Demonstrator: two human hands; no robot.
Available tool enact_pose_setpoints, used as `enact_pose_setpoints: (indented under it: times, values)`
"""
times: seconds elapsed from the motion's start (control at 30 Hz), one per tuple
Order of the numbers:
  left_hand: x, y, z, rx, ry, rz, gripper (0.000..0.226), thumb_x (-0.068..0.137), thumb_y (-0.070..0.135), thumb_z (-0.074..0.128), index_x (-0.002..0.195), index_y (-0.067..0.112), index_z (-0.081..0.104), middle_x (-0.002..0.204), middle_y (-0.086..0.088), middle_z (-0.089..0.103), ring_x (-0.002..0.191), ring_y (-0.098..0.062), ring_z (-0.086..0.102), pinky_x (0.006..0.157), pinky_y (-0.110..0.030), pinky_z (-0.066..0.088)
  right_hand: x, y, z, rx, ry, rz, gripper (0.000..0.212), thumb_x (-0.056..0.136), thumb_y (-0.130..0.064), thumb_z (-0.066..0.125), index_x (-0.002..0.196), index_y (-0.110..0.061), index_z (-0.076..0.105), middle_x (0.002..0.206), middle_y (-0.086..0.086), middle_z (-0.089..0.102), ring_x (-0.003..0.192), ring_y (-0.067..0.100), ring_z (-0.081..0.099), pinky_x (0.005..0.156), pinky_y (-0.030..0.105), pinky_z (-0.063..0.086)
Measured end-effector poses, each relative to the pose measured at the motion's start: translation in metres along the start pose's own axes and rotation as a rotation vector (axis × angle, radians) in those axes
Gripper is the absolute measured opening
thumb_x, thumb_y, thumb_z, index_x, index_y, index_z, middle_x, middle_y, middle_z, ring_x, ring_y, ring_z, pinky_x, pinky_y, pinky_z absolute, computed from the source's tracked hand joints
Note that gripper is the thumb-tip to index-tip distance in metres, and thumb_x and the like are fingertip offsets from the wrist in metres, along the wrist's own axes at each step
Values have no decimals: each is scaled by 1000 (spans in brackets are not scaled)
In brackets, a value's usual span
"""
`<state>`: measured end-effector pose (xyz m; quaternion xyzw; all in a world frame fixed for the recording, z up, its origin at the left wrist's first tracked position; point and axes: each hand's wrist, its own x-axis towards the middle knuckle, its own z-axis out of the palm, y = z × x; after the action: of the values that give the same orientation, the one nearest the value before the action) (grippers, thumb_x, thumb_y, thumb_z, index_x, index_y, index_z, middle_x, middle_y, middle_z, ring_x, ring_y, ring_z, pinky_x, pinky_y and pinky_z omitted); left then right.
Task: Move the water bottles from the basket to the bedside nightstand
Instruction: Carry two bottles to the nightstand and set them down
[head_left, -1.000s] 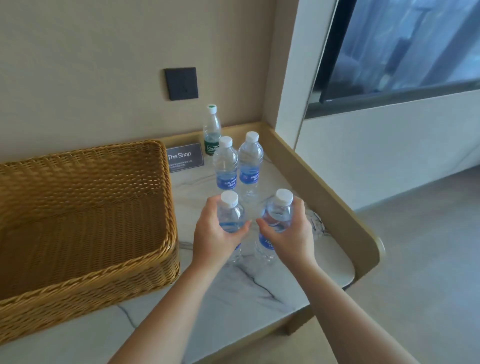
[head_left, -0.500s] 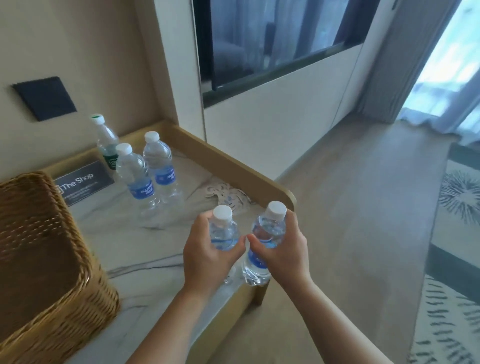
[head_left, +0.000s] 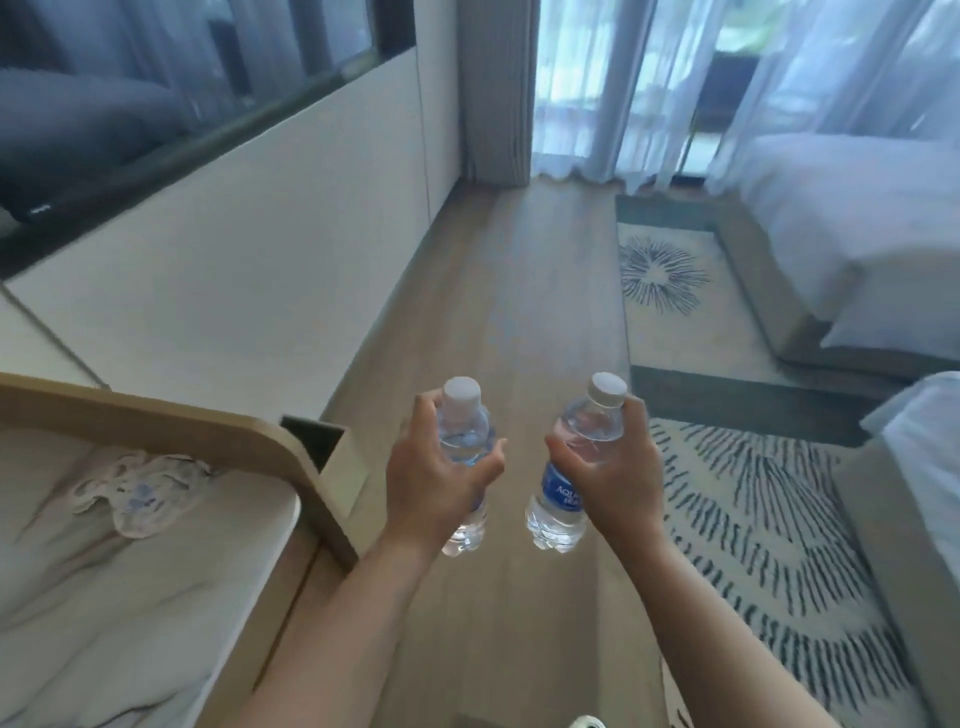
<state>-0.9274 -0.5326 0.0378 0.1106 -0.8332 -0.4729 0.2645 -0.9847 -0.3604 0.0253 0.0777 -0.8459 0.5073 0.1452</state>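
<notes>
My left hand (head_left: 434, 475) grips a clear water bottle (head_left: 464, 426) with a white cap, held upright in the air over the wooden floor. My right hand (head_left: 613, 470) grips a second bottle (head_left: 563, 493) with a blue label, slightly tilted, a short gap to the right of the first. Both bottles hang beside the marble counter (head_left: 104, 571), past its rounded wooden rim. The basket, the other bottles and a nightstand are out of view.
A crumpled plastic wrapper (head_left: 137, 491) lies on the counter near its rim (head_left: 208, 421). A wooden floor (head_left: 493, 322) runs ahead toward curtains (head_left: 597, 88). Two white beds (head_left: 852, 218) and a patterned rug (head_left: 753, 519) are on the right. A low white wall with a dark window is on the left.
The view has swung right, away from the counter; basket and standing bottles have left the frame. Both hands have carried their bottles off the counter and moved them slightly apart.
</notes>
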Motion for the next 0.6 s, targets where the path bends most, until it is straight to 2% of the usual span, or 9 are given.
enact_pose_setpoints:
  times: [0.07, 0.17, 0.23, 0.3, 0.4, 0.47, 0.6]
  values:
    - [14, 15, 45, -6, -46, 22, 54, 62, 43, 77, 104, 27, 48, 94, 9, 63, 84, -13, 64, 76, -39, 53, 24, 24, -34, -32, 47, 17, 57, 61, -56, 71, 107, -39, 42, 89, -18, 63, 76, -9, 62, 64, 17, 42]
    - [33, 38, 111, -20, -108, 56, 57, 60, 45, 78, 105, 28, 48, 93, 10, 64, 82, -12, 65, 76, -37, 54, 58, 60, -85, -82, 111, 41, 61, 64, -51, 75, 113, -31, 45, 89, -16, 62, 75, 1, 62, 68, 25, 45]
    - [45, 53, 153, -35, -147, 75, 57, 60, 44, 79, 105, 30, 47, 94, 9, 65, 84, -13, 65, 77, -35, 54, 80, 82, -115, -103, 143, 51, 61, 65, -46, 79, 113, -29, 45, 87, -19, 59, 74, -8, 58, 68, 23, 45]
    - [56, 68, 192, -56, -185, 94, 56, 61, 43, 81, 103, 35, 45, 94, 13, 64, 84, -10, 65, 77, -29, 53, 100, 102, -143, -125, 164, 68, 62, 66, -45, 80, 114, -26, 46, 90, -15, 61, 75, -6, 59, 68, 21, 44]
    - [75, 88, 244, -88, -237, 126, 55, 60, 51, 77, 103, 39, 45, 90, 22, 62, 83, 4, 63, 72, -12, 48, 127, 130, -176, -173, 180, 86, 67, 66, -48, 78, 119, -22, 47, 96, -5, 65, 79, 6, 63, 70, 28, 48]
    - [90, 96, 276, -105, -271, 134, 54, 60, 53, 75, 103, 37, 46, 91, 22, 62, 84, 5, 62, 71, -12, 48, 145, 150, -190, -217, 201, 89, 69, 66, -50, 76, 121, -22, 46, 96, -3, 66, 82, 14, 63, 69, 27, 48]
    - [129, 101, 336, -110, -324, 154, 54, 62, 45, 81, 101, 39, 44, 91, 21, 61, 83, 5, 61, 71, -14, 47, 187, 186, -203, -234, 266, 148, 68, 65, -53, 74, 119, -26, 44, 101, -1, 64, 86, 17, 62, 70, 29, 47]
